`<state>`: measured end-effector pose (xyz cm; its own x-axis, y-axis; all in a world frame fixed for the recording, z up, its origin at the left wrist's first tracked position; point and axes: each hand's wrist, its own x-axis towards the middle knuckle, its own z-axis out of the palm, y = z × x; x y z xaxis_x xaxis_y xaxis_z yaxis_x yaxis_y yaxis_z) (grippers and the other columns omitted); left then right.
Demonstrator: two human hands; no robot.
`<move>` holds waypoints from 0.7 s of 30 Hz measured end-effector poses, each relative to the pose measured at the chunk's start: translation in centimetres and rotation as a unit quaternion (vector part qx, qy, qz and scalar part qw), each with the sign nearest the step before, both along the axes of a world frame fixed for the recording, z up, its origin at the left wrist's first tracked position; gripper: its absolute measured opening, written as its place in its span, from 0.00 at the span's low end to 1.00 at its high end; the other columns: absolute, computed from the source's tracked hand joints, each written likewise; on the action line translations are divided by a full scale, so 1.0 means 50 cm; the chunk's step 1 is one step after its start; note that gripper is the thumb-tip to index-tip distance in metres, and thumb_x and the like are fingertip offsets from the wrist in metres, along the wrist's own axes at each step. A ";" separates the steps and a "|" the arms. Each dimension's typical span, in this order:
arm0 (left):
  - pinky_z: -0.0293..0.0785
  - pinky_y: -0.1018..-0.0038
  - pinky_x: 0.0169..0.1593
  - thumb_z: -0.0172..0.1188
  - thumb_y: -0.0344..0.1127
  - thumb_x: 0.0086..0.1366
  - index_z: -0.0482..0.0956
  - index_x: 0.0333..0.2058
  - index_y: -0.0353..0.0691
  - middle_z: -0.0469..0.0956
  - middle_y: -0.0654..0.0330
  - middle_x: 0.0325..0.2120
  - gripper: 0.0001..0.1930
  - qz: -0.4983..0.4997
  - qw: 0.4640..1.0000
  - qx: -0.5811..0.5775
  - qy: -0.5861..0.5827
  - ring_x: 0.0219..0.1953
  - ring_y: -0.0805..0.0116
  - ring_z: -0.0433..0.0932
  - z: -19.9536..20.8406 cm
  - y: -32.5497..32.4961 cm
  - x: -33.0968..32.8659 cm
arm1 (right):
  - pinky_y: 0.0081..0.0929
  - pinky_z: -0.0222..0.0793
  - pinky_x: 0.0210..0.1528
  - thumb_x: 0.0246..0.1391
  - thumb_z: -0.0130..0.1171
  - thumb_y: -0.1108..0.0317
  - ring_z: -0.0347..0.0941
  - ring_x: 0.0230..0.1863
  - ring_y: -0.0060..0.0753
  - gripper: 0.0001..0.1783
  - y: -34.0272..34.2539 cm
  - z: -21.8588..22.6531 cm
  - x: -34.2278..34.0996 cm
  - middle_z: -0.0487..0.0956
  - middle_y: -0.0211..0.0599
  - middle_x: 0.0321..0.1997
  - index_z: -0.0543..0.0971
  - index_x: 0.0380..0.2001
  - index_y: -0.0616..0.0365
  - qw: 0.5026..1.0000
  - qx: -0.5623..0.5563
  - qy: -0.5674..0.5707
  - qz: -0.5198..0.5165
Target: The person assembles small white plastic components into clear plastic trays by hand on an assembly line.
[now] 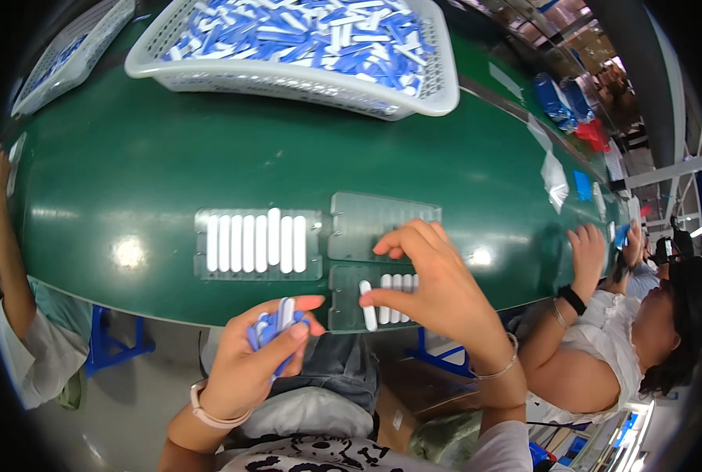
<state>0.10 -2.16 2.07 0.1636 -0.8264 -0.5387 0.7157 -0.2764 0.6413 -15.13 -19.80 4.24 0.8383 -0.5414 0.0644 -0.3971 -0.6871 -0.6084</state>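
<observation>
- The left hand [237, 350] is by the near edge of the green table [131, 173]. Its fingers are closed around a bunch of blue and white pieces [276, 329].
- The right hand [441, 275] is over two see-through trays near the middle of the near edge. Its thumb and pointing finger are wide apart. The thumb tip is at the top part of a white stick [369, 311] that leans a bit; I cannot tell if it presses on it.
- That stick is in the front tray [343, 295], right at the near edge. More white sticks stand in a row beside it, partly under the hand.
- The back tray [363, 224] lies just behind the front one, and the hand hides some of it.
- To their left is one more tray [314, 248] with eight white sticks [249, 244] side by side. One sits higher than the rest.
- By the far edge is a big white basket [288, 85] full of blue and white bits [312, 35].
- Near the far left corner is another basket [91, 63].
</observation>
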 end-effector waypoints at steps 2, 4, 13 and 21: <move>0.59 0.84 0.23 0.55 0.32 0.66 0.71 0.52 0.31 0.76 0.62 0.32 0.18 -0.012 1.000 -0.011 0.014 0.21 0.83 0.64 0.002 -0.001 -0.002 | 0.31 0.62 0.40 0.35 0.73 0.63 0.64 0.35 0.36 0.23 0.004 0.004 0.002 0.71 0.33 0.30 0.75 0.36 0.55 1.000 0.015 0.016 0.008; 0.60 0.85 0.22 0.54 0.33 0.67 0.72 0.51 0.33 0.76 0.63 0.30 0.17 -0.018 1.000 -0.015 0.019 0.20 0.83 0.63 0.002 -0.001 -0.002 | 0.31 0.58 0.44 0.39 0.70 0.57 0.65 0.38 0.35 0.21 0.006 0.009 -0.005 0.72 0.31 0.33 0.75 0.36 0.53 0.997 0.007 0.071 -0.023; 0.56 0.85 0.17 0.57 0.33 0.65 0.73 0.40 0.36 0.70 0.67 0.19 0.08 -0.020 0.999 -0.027 0.019 0.17 0.85 0.64 0.000 0.008 -0.009 | 0.30 0.56 0.45 0.35 0.73 0.58 0.63 0.37 0.33 0.24 0.011 0.015 0.007 0.70 0.30 0.30 0.74 0.36 0.53 0.994 -0.015 0.099 -0.030; 0.54 0.86 0.17 0.59 0.38 0.65 0.71 0.33 0.40 0.69 0.68 0.17 0.09 -0.023 0.981 -0.041 0.189 0.15 0.86 0.62 -0.003 0.006 -0.027 | 0.30 0.57 0.43 0.38 0.72 0.58 0.67 0.38 0.33 0.22 0.035 0.009 0.007 0.73 0.31 0.33 0.76 0.37 0.53 0.994 -0.067 0.072 -0.039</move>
